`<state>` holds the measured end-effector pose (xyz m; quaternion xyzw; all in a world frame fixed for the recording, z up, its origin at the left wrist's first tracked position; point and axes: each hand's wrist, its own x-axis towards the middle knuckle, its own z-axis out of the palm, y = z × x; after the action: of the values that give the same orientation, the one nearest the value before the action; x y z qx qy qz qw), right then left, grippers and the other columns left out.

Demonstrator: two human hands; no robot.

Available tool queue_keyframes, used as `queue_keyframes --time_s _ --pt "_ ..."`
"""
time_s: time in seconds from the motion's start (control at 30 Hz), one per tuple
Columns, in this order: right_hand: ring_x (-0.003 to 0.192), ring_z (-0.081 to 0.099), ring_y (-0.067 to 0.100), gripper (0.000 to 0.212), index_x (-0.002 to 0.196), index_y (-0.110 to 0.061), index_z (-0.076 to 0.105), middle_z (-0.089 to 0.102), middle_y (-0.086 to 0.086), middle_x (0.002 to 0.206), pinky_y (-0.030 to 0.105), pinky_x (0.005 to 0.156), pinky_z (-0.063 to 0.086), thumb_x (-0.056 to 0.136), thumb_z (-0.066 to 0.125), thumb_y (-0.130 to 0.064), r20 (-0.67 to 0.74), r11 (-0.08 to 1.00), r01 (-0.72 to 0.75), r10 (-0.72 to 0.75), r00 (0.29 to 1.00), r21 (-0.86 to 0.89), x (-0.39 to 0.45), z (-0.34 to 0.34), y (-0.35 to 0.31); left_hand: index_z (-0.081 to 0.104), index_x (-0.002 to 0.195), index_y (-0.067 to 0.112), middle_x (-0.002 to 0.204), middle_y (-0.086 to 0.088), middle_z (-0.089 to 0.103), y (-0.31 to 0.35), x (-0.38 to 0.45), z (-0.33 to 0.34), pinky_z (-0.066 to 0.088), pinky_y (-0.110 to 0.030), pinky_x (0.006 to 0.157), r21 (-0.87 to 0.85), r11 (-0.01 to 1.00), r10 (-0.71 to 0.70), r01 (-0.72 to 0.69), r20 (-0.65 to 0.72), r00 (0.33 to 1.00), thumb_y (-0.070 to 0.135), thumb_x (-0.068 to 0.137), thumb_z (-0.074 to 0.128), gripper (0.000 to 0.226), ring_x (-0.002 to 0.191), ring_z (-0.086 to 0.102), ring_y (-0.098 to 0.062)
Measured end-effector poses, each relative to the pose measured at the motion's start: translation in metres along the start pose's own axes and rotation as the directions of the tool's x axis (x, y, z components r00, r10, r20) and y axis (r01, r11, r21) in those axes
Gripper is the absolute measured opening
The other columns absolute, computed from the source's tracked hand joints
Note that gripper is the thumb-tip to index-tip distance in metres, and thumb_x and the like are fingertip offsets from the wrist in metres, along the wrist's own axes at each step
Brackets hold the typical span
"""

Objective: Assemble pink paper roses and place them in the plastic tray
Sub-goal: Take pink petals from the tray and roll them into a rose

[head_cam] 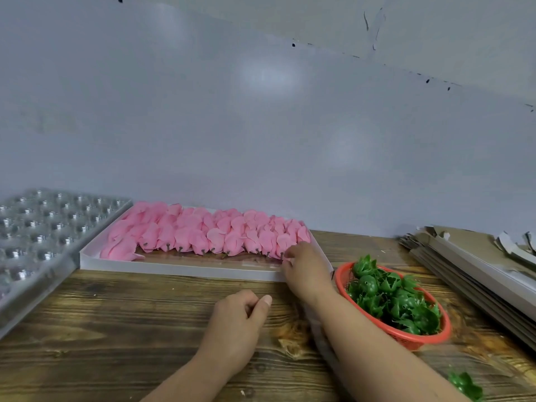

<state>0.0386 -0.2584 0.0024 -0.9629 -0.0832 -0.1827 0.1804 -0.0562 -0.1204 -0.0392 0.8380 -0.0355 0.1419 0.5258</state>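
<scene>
My right hand (pixel 301 266) reaches forward into the near right corner of a shallow white box (pixel 179 268) that sits on the wooden surface (pixel 130 320). Its fingers curl down at the edge of the pink paper roses (pixel 203 230), touching the rose nearest the corner; I cannot tell whether they actually pinch it, because the back of the hand hides the fingertips.

The pink roses lie packed in rows across the far half of the box, their small dark stems pointing toward me. The near strip of the box floor is bare.

My left hand (pixel 240 311) rests on the wood in front of the box, fingers loosely curled with the thumb on top, and I see nothing in it.

The clear plastic tray (pixel 43 233), with rows of round dimples, lies at the far left, just beside the box. No roses show in it.

To the right of my right forearm stands a red basket (pixel 406 338) heaped with green plastic calyxes (pixel 391 300). One more green piece (pixel 465 385) lies on the wood near the bottom right. A stack of flat cardboard sheets (pixel 470 262) sits at the far right.
</scene>
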Motion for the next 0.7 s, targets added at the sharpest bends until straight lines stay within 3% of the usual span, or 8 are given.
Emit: queue_keyframes --time_s 0.07,0.37,0.53,0.7 --pt "0.106 0.054 0.03 0.028 0.104 -0.008 0.067 0.059 0.011 0.115 0.035 0.09 0.046 0.09 0.046 -0.02 0.091 0.996 -0.011 0.02 0.996 -0.091 0.014 0.003 0.001 0.051 0.057 0.019 0.052 0.006 0.05 -0.001 0.001 0.001 0.035 -0.021 0.055 -0.005 1.0 0.0 0.0 -0.005 1.0 0.034 0.093 0.059 0.04 0.05 0.041 -0.004" --pt "0.122 0.045 0.031 0.042 0.125 -0.015 0.057 0.056 0.01 0.129 0.042 0.104 0.038 0.094 0.043 -0.04 0.405 0.976 -0.095 0.168 0.899 -0.194 0.047 0.018 0.004 0.051 0.057 0.022 0.045 0.018 0.049 -0.005 0.002 0.002 0.035 -0.018 0.051 0.002 1.0 0.009 -0.009 0.009 1.0 0.036 0.092 0.06 0.039 0.048 0.044 0.0" --pt "0.129 0.038 0.032 0.051 0.133 -0.014 0.051 0.049 0.011 0.136 0.044 0.109 0.032 0.094 0.042 -0.046 0.446 0.972 -0.117 0.198 0.873 -0.202 0.048 0.023 0.008 0.052 0.058 0.021 0.043 0.016 0.047 -0.005 0.002 0.001 0.034 -0.017 0.051 0.007 1.0 0.016 -0.016 0.016 1.0 0.037 0.092 0.059 0.038 0.047 0.043 0.0" --pt "0.122 0.043 0.031 0.045 0.125 -0.013 0.057 0.054 0.012 0.13 0.044 0.107 0.034 0.094 0.042 -0.042 0.438 0.972 -0.139 0.21 0.874 -0.189 0.049 0.024 0.009 0.052 0.058 0.021 0.045 0.01 0.044 -0.004 0.001 0.002 0.035 -0.016 0.051 0.024 1.0 0.02 -0.021 0.013 1.0 0.038 0.092 0.059 0.039 0.048 0.042 0.0"
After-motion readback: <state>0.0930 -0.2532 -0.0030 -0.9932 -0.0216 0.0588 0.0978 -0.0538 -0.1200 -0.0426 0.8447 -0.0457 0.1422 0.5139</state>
